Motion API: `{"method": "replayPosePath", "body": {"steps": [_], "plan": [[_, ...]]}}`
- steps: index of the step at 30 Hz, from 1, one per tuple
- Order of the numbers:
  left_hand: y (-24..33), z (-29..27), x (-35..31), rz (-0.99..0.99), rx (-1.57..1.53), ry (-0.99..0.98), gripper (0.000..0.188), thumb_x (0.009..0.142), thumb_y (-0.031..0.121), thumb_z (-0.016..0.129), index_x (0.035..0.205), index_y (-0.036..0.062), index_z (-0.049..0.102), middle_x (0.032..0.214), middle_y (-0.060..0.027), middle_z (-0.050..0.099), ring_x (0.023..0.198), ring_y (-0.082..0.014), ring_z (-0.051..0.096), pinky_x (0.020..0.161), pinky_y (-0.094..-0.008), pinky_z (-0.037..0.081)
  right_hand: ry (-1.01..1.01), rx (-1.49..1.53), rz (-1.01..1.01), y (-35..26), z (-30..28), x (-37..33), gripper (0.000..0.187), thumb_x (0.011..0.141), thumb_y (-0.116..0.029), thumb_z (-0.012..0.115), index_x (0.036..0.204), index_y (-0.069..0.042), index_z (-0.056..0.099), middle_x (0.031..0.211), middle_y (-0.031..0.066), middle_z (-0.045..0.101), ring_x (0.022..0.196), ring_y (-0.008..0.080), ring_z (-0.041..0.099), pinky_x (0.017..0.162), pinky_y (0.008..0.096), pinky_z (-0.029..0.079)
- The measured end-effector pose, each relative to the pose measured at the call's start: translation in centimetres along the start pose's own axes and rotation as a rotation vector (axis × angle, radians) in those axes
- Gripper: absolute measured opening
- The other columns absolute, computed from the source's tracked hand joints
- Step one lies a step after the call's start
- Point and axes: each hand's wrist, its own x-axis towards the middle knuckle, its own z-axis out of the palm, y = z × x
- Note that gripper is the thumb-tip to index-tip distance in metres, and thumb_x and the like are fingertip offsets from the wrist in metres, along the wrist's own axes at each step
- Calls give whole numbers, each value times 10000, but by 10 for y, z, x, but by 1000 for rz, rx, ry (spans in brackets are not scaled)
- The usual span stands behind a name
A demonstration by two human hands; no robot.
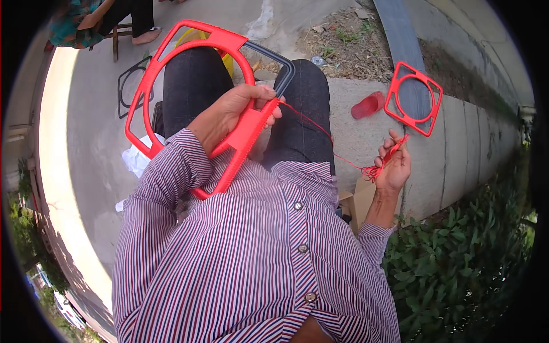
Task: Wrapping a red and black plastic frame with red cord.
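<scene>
A square frame with a round inner ring (234, 135) rests across my lap, tilted. Smooth red covering hides most of it, while one top-right corner shows bare black double bars (274, 56). My left hand (231, 108) grips its right side, thumb and fingers closed where the red ends and the black begins. From there a thin red cord (311, 122) runs slackly to the right. My right hand (394, 167), held out to the right, is closed on a loose bundle of this cord (372, 172), with loops hanging below the fingers.
On the right lie another red frame (433, 107) and a red slipper (368, 106). A black frame (122, 94) lies left. Near me are a yellow container (227, 64), a white bag (136, 163) and a cardboard box (361, 200). Another person (74, 24) sits at upper left; bushes (452, 257) grow at right.
</scene>
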Motion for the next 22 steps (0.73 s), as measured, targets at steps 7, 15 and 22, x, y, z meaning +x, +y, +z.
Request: {"method": "replayPosePath", "body": {"steps": [7,15,22], "plan": [[-6,17,-15,-32,-30,-46,132,823,51,579,909,-26,515,722,-214,625,557,-268,649,484,-348,583,-792,-949,-260,64,115,-2,210,855,-97,605,1042,-4,634,830,47,561,732,122,538,622,244,423],[-18,21,-9,-100,43,-133,222,835,83,566,1013,-45,533,709,-225,636,532,-281,644,482,-331,571,-666,70,126,61,149,17,554,811,-52,645,1318,-5,427,894,17,592,760,89,557,648,199,450],[-19,13,0,-106,78,-130,239,822,71,598,1019,-45,526,735,-247,637,558,-306,656,483,-354,567,-767,-510,175,71,142,37,773,821,-80,677,1454,-81,233,1171,143,562,1015,141,581,890,247,470]]}}
